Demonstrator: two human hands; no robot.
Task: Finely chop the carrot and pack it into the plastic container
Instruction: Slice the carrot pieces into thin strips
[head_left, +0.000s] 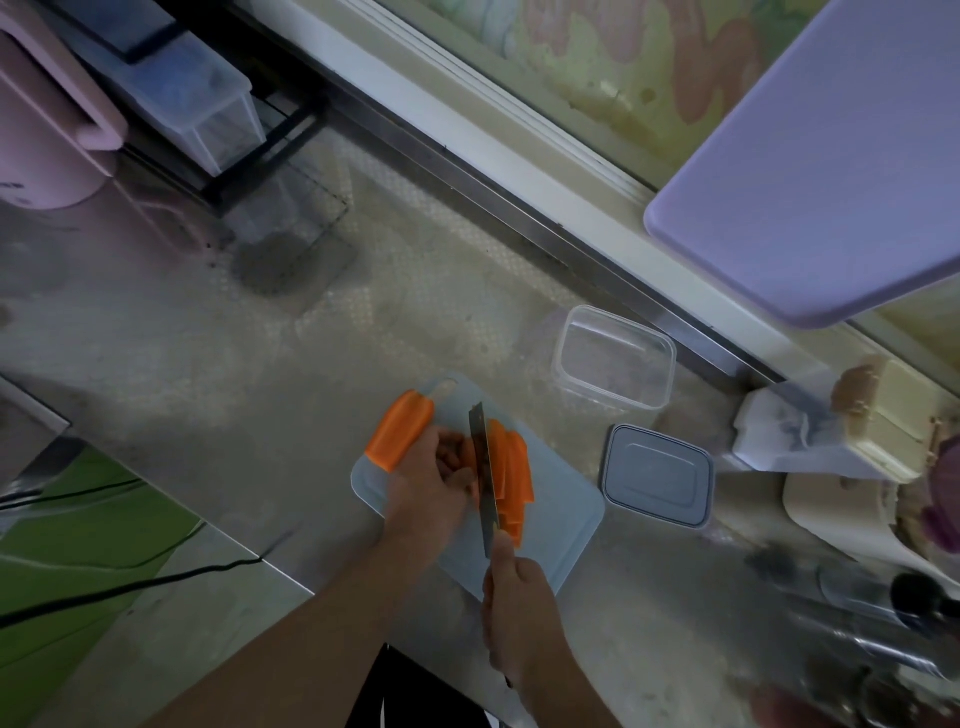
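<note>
Slicing step, lengthwise strips. Right hand (522, 597) grips the handle of the long steel kitchen knife (482, 467), forefinger laid along the spine; blade stands edge-down on the pale blue plastic cutting board (566, 525). Left hand (431, 480) is curled over a piece of orange carrot (465, 457) just left of the blade, fingertips tucked close to the steel (risky). To do it well, by my judgement: keep knuckles as the guide, fingertips pulled back, blade vertical, even thin slices, then turn strips crosswise for the fine chop.

Counts: one knife, one board, one big uncut carrot chunk (399, 436) at the board's left edge, a group of cut orange strips (511, 475) right of the blade (about four or five, overlapping, hard to tell). One clear rectangular plastic container (615, 358), open and holding no carrot, on the table (260, 374) beyond the board; one grey lid (657, 475) lying beside it. Packing not started.
</note>
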